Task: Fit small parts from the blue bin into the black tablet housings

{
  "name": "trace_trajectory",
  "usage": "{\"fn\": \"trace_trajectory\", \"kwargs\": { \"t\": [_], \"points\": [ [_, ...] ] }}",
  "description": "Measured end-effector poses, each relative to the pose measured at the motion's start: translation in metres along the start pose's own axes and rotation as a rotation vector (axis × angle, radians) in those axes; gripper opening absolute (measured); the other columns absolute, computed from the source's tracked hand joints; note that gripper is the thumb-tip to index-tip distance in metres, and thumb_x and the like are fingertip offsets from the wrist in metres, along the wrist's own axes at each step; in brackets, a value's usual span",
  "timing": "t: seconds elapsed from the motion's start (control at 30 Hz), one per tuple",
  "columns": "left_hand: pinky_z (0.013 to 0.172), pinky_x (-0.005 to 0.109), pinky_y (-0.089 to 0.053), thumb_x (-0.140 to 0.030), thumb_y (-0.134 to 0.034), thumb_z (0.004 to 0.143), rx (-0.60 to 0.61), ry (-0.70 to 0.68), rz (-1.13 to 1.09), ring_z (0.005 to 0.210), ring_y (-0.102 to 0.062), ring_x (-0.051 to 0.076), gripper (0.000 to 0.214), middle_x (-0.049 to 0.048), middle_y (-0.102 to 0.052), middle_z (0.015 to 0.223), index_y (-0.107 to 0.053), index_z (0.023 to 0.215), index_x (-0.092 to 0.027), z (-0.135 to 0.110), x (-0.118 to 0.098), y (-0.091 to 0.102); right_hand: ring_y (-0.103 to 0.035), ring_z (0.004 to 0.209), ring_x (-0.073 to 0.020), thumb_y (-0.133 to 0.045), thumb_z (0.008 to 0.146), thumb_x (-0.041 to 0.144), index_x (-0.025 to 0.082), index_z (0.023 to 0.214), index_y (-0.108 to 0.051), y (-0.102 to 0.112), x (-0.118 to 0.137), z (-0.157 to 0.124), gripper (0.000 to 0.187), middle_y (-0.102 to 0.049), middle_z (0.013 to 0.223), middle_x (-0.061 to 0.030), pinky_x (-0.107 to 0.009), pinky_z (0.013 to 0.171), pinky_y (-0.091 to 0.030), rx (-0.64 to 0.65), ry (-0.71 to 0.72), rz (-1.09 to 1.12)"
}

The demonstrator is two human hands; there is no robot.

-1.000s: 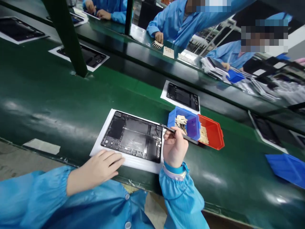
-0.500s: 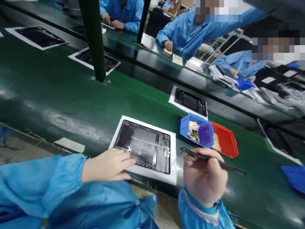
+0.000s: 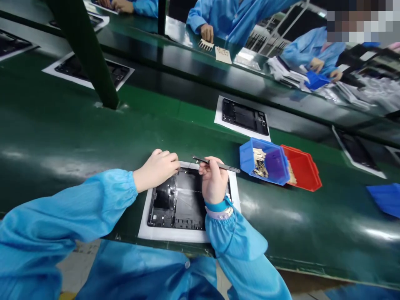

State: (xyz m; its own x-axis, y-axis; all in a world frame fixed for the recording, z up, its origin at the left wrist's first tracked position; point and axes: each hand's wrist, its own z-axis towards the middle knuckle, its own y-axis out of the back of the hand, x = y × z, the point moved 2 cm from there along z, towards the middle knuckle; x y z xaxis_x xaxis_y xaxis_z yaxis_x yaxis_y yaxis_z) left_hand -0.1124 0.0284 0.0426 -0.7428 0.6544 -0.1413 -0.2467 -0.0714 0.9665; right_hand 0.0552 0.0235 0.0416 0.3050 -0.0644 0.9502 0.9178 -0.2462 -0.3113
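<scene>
- what's over on the left?
- a green post (image 3: 84, 54) standing on the green surface (image 3: 56, 137). next comes the left hand (image 3: 158, 168), fingers curled down on the far left corner of the open tablet housing (image 3: 178, 200). i can't tell if they grip anything.
- and where's the housing?
- flat on a white sheet (image 3: 146, 233) at the near edge of the surface, right in front of the person.
- the right hand (image 3: 214, 183)?
- over the housing's far right side, fingers pinched shut on black tweezers (image 3: 218, 165). the tweezers lie almost level, one end reaching toward the left hand.
- further right?
- a blue bin (image 3: 250, 156) with small gold parts (image 3: 259, 162), touching a red bin (image 3: 304, 173). a second tablet housing (image 3: 245, 116) lies behind them.
</scene>
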Motion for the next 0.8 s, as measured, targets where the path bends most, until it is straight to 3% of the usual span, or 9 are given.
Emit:
{"fn": "trace_trajectory", "kwargs": {
  "t": [0.17, 0.37, 0.53, 0.8],
  "points": [
    [0.071, 0.037, -0.034, -0.015, -0.049, 0.088, -0.008, -0.045, 0.064, 0.080, -0.055, 0.021, 0.013, 0.0057, -0.063, 0.090, -0.060, 0.081, -0.016, 0.005, -0.002, 0.001, -0.054, 0.049, -0.0088, -0.060, 0.079, 0.035, 0.019, 0.079, -0.060, 0.002, -0.001, -0.001, 0.016, -0.061, 0.059, 0.0028, -0.021, 0.047, -0.042, 0.004, -0.041, -0.057],
    [0.095, 0.042, -0.033, -0.012, -0.044, 0.087, -0.138, -0.033, -0.100, 0.090, -0.057, 0.017, 0.014, 0.0030, -0.064, 0.095, -0.057, 0.081, -0.017, -0.021, 0.010, 0.005, -0.058, 0.055, -0.0105, -0.057, 0.083, 0.033, 0.020, 0.079, -0.061, -0.003, -0.004, -0.009, 0.014, -0.061, 0.061, 0.0022, -0.023, 0.054, -0.047, 0.131, -0.005, -0.288],
    [0.090, 0.039, -0.039, -0.012, -0.046, 0.083, -0.045, 0.028, -0.213, 0.089, -0.056, 0.018, 0.010, 0.0048, -0.062, 0.098, -0.053, 0.077, -0.017, -0.035, 0.027, 0.005, -0.060, 0.057, -0.0113, -0.057, 0.083, 0.027, 0.020, 0.074, -0.059, -0.017, -0.008, -0.011, 0.012, -0.061, 0.063, 0.0016, -0.024, 0.058, -0.051, 0.284, -0.054, -0.499],
    [0.088, 0.037, -0.041, -0.013, -0.047, 0.083, 0.061, 0.038, -0.357, 0.096, -0.055, 0.019, 0.009, 0.0037, -0.060, 0.104, -0.051, 0.077, -0.018, -0.033, 0.035, 0.003, -0.064, 0.057, -0.0111, -0.058, 0.082, 0.025, 0.019, 0.074, -0.057, -0.019, -0.018, -0.007, 0.010, -0.063, 0.062, 0.0025, -0.022, 0.057, -0.051, 0.243, -0.093, -0.579]
  ]
}}
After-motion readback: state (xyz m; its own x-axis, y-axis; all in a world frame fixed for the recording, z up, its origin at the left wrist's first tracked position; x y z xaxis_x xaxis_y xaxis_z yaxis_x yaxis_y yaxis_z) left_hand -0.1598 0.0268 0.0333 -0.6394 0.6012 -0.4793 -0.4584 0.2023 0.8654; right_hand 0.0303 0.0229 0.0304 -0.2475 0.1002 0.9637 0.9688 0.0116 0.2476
